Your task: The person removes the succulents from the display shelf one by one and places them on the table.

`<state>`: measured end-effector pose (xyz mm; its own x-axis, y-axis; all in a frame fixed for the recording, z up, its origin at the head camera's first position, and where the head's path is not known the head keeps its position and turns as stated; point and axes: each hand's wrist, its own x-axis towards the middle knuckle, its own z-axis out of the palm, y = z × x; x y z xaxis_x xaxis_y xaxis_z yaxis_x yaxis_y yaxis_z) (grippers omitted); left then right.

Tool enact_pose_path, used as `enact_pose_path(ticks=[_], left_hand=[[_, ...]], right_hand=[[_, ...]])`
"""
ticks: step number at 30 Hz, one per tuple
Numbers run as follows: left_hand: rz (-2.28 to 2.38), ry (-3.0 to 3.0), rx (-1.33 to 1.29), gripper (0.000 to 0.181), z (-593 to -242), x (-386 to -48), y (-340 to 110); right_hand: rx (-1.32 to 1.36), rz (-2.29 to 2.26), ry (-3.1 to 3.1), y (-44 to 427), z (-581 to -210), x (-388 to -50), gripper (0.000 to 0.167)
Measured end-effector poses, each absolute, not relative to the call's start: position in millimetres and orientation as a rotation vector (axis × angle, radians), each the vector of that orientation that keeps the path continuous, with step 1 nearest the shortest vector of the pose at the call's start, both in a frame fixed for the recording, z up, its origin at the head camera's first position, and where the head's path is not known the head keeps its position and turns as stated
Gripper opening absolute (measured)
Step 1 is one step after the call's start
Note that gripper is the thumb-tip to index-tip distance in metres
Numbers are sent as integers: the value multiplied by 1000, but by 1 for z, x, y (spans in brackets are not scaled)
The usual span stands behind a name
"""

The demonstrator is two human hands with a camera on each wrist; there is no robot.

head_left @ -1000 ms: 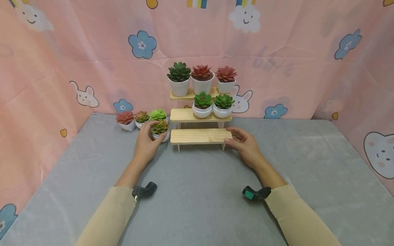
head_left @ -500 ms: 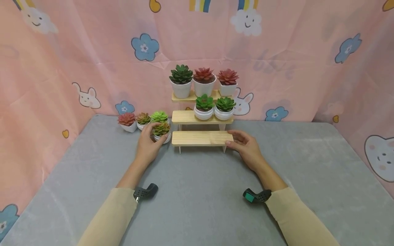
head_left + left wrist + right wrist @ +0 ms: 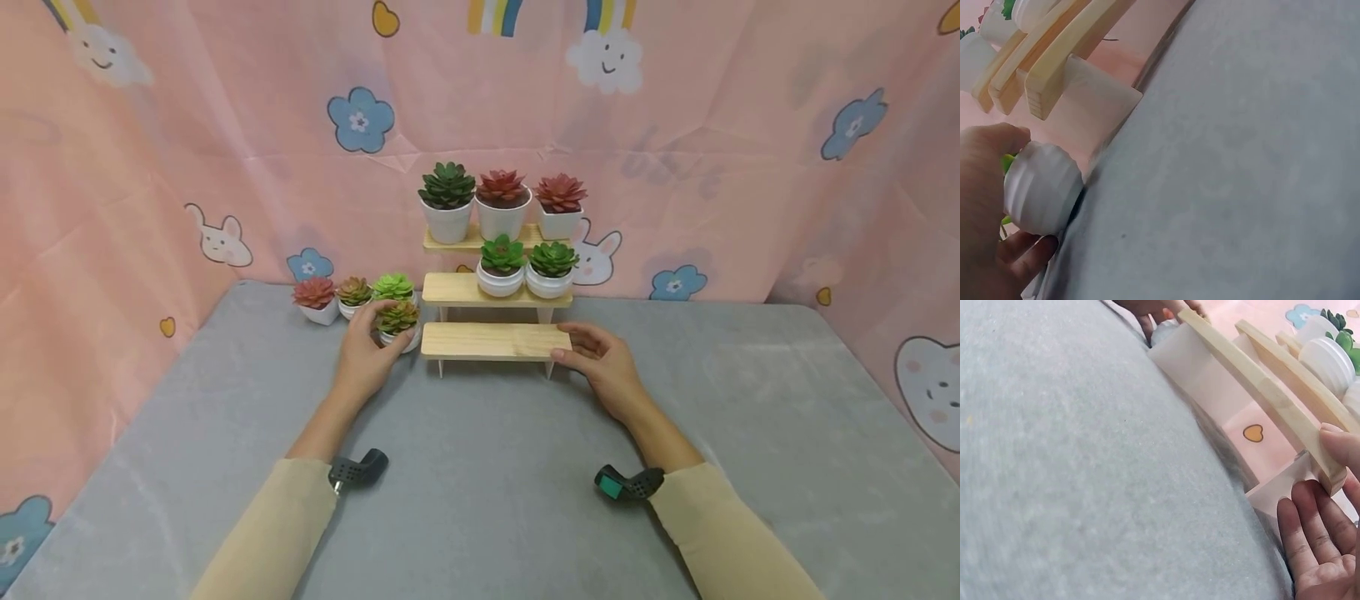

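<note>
My left hand point(image 3: 366, 354) grips a small potted succulent point(image 3: 397, 318) with yellow-green leaves, thumb on one side and fingers on the other. In the left wrist view its ridged white pot point(image 3: 1043, 187) is at the table surface. Just right of it is a three-tier wooden stand point(image 3: 491, 342) with white supports. My right hand point(image 3: 606, 367) holds the right end of the lowest tier. The right wrist view shows that thumb point(image 3: 1339, 445) on the board's upper side and fingers below it. No pots stand on the lowest tier.
Left of the stand, a red succulent point(image 3: 313, 296), a brownish one point(image 3: 354, 293) and a bright green one point(image 3: 393, 287) sit close together. Two green succulents point(image 3: 552, 262) occupy the middle tier's right part. Three larger pots point(image 3: 502, 218) line the top tier. A pink printed cloth point(image 3: 705, 192) hangs behind.
Both hands keep the same hold, and the pots stay put. Only the head view has shifted slightly, so the scene sits a little lower and further right.
</note>
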<state>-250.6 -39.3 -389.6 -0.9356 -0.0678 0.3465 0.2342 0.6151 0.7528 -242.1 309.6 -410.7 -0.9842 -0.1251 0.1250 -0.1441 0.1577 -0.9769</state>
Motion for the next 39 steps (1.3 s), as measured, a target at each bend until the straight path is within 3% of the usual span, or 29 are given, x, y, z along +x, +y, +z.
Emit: enact_pose_path(ticks=[13,25,31,39], left_hand=[[-1215,-2505,-204,54,-347,-240,-35],[-1423,-2454,-549,62,-301,-254,27],[-1536,-2519,-667,69,-297,-272,55],[-1526,-2451,-579,58,-305,-282,73]], right_hand=[[296,2035,-2366,306,-414,-243,50],[280,2045,-2354,310,-416,-241,51],[297,2058,-2345,312,-416,-242,51],[301,2070,-2340,312,-415,-245,51]])
